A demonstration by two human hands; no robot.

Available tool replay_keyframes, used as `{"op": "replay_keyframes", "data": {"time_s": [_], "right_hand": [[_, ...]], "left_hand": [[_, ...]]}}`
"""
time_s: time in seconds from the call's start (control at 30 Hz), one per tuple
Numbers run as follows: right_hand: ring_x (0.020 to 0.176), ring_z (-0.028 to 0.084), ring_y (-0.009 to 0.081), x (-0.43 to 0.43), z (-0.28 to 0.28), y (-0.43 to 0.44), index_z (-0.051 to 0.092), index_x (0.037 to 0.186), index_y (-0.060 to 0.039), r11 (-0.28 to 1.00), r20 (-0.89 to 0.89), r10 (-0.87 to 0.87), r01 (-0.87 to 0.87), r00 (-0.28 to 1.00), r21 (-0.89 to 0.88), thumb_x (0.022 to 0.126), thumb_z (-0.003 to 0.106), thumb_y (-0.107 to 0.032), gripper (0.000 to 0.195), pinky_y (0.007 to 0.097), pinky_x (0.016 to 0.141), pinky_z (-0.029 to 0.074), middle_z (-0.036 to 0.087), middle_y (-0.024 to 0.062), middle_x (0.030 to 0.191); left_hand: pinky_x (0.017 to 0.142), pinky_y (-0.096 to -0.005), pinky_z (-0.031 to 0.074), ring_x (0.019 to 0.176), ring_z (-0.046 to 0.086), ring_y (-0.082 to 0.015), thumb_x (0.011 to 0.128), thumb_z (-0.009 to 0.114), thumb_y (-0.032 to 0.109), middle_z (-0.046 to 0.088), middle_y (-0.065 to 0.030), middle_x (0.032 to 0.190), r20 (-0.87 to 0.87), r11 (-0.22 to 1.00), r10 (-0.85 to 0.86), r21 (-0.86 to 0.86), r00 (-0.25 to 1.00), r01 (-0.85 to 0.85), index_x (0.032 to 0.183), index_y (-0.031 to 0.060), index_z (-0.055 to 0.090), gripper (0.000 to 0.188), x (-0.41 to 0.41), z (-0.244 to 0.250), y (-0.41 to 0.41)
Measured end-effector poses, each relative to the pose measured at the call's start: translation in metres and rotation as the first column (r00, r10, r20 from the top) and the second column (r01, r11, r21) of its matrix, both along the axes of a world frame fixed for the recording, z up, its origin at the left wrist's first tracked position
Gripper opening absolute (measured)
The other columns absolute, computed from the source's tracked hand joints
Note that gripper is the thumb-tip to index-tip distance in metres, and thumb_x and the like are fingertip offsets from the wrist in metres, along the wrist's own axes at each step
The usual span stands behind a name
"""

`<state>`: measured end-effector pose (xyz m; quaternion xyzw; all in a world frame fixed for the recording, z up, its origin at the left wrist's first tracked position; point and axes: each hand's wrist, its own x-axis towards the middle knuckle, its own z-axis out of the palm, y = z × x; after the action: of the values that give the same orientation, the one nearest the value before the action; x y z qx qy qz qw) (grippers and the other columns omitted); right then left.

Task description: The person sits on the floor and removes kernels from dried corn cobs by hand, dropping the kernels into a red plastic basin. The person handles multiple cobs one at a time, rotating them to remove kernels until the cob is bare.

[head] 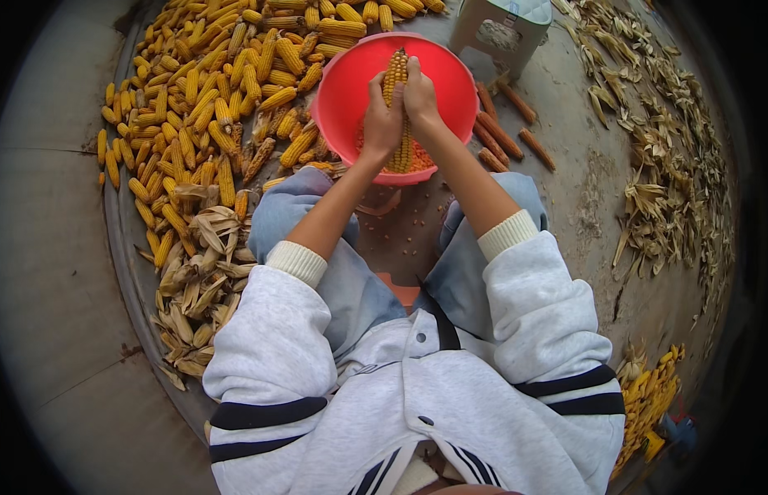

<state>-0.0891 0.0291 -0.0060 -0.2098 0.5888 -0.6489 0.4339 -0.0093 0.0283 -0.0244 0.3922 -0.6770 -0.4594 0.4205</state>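
Observation:
Over a red plastic basin (343, 74), both hands are closed around yellow corn. A tapered ear of corn (394, 73) rises above the fingers, with rows of kernels still on it. My left hand (384, 124) grips it from the left, thumb up along its side. My right hand (420, 93) presses against it from the right. More kernel-covered corn (401, 154) shows below the hands; whether it belongs to the same ear I cannot tell. Loose orange kernels (423, 162) lie in the bottom of the basin, partly hidden by hands and forearms.
A large heap of husked corn ears (204, 93) spreads left of the basin, with dry husks (201, 278) nearer me. Several bare cobs (501, 136) lie to the right, below a pale plastic stool (504, 37). Scattered husks (668, 204) cover the far right; more corn (647, 402) is at lower right.

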Motion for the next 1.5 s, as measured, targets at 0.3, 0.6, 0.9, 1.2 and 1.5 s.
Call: {"op": "replay_keyframes", "data": {"time_s": [0.3, 0.6, 0.9, 1.2, 1.5], "right_hand": [[0.073, 0.054, 0.0188, 0.005, 0.0, -0.001, 0.054, 0.089, 0.0025, 0.99, -0.004, -0.023, 0.022, 1.0, -0.138, 0.092, 0.032, -0.043, 0.051, 0.0348, 0.07, 0.043, 0.058, 0.0101, 0.08], [0.082, 0.057, 0.0298, 0.004, 0.009, 0.006, 0.052, 0.094, 0.002, 0.994, -0.351, -0.04, 0.001, 0.936, -0.111, 0.093, 0.03, -0.039, 0.046, 0.0378, 0.075, 0.042, 0.059, 0.0185, 0.085], [0.091, 0.053, 0.0187, -0.003, 0.01, 0.007, 0.051, 0.11, -0.0009, 0.993, -0.173, 0.059, -0.076, 0.983, -0.094, 0.095, 0.029, -0.04, 0.048, 0.0287, 0.083, 0.039, 0.056, 0.01, 0.099], [0.09, 0.057, 0.025, 0.007, 0.001, 0.008, 0.052, 0.103, 0.0031, 0.979, -0.374, 0.121, -0.174, 0.919, -0.109, 0.093, 0.028, -0.045, 0.055, 0.0363, 0.079, 0.042, 0.059, 0.0181, 0.095], [0.092, 0.056, 0.0242, 0.007, -0.015, 0.002, 0.05, 0.102, 0.0062, 0.978, -0.147, 0.148, -0.167, 0.978, -0.126, 0.093, 0.027, -0.046, 0.057, 0.0343, 0.081, 0.041, 0.058, 0.0177, 0.096]], "left_hand": [[0.078, -0.0402, 0.043, 0.094, 0.056, -0.0382, 0.09, 0.038, 0.047, 0.056, -0.0251, 0.103, -0.062, 1.0, 0.007, 0.025, 0.998, -0.005, 0.122, 0.0039, 0.033, 0.054, -0.003, 0.006, -0.009], [0.079, -0.0394, 0.043, 0.095, 0.056, -0.0362, 0.09, 0.037, 0.047, 0.056, -0.0246, 0.103, -0.039, 0.999, -0.016, 0.035, 0.999, 0.017, 0.124, 0.0027, 0.031, 0.056, 0.0, 0.009, -0.008], [0.083, -0.0358, 0.041, 0.1, 0.054, -0.0309, 0.091, 0.038, 0.043, 0.053, -0.023, 0.108, -0.187, 1.0, -0.021, 0.02, 0.982, 0.025, 0.123, -0.0004, 0.032, 0.055, 0.001, 0.014, -0.015], [0.078, -0.0369, 0.043, 0.093, 0.057, -0.0315, 0.091, 0.037, 0.047, 0.056, -0.022, 0.102, -0.146, 0.998, 0.027, 0.063, 0.989, -0.018, 0.123, 0.0029, 0.034, 0.055, 0.001, 0.012, -0.017], [0.077, -0.0378, 0.043, 0.091, 0.057, -0.0327, 0.091, 0.038, 0.045, 0.057, -0.0221, 0.099, -0.204, 0.991, 0.135, 0.019, 0.97, -0.134, 0.12, 0.0003, 0.036, 0.053, -0.001, 0.02, -0.019]]}}
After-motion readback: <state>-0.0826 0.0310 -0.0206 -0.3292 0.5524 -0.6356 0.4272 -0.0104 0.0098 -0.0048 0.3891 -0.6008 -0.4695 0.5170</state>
